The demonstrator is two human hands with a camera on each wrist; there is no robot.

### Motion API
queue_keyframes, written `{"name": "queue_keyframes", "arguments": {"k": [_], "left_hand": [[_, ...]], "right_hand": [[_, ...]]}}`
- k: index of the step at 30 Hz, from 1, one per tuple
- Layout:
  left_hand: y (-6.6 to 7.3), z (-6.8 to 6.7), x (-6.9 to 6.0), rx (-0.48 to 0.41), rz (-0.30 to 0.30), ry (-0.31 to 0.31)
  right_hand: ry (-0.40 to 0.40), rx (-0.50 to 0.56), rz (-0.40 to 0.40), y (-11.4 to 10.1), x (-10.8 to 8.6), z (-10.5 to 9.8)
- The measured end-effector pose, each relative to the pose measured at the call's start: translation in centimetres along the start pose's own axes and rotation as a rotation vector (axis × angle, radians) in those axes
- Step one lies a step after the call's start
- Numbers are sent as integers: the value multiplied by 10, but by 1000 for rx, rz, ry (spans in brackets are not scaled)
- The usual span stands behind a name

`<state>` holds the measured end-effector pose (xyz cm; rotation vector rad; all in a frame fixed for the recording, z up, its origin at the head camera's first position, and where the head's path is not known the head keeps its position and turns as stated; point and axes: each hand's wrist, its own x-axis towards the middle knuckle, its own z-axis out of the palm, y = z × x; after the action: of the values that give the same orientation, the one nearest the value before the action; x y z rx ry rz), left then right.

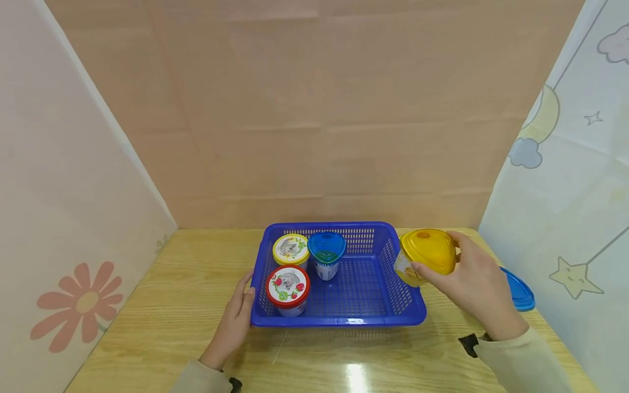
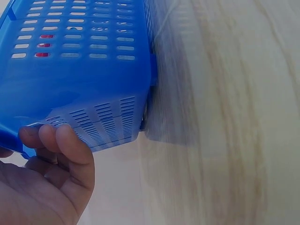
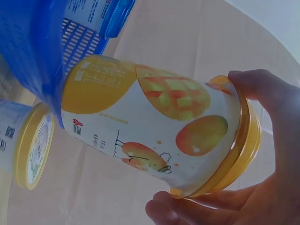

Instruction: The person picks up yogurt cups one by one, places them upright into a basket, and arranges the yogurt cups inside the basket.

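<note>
- While the left hand [image 1: 237,314] grips the blue basket [image 1: 339,321], the right hand [image 1: 479,284] clasps its fingers [image 3: 183,211] round the mango cup [image 1: 425,254], tilted.
- It hangs by the basket's right rim, perhaps touching.
- Red-lidded cup [image 1: 288,288]: inside, left.

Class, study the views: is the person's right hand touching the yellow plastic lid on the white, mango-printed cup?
Touching: the right wrist view shows fingers of the right hand against opposite edges of the yellow plastic lid, without a gap.
</note>
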<state>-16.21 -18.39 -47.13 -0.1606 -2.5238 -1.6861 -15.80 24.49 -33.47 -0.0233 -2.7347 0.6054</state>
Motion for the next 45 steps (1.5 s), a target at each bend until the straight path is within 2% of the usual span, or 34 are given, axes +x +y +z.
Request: {"name": "queue_keyframes", "arguments": {"k": [8, 16, 26, 33, 40, 45], "left_hand": [[0, 0, 1, -15, -10, -10], [1, -1, 0, -4, -11, -25], [4, -4, 1, 44, -22, -50], [3, -4, 3, 66, -28, -51], [4, -4, 4, 68, -33, -59], [4, -3, 3, 61, -38, -62]], "right_hand": [[-67, 30, -95, -18, 5, 6], [-89, 53, -179, -32, 12, 19], [-173, 5, -238, -57, 16, 33], [-196, 19, -333, -72, 19, 49], [-271, -21, -354, -85, 20, 65], [-295, -43, -361, -91, 18, 76]]}}
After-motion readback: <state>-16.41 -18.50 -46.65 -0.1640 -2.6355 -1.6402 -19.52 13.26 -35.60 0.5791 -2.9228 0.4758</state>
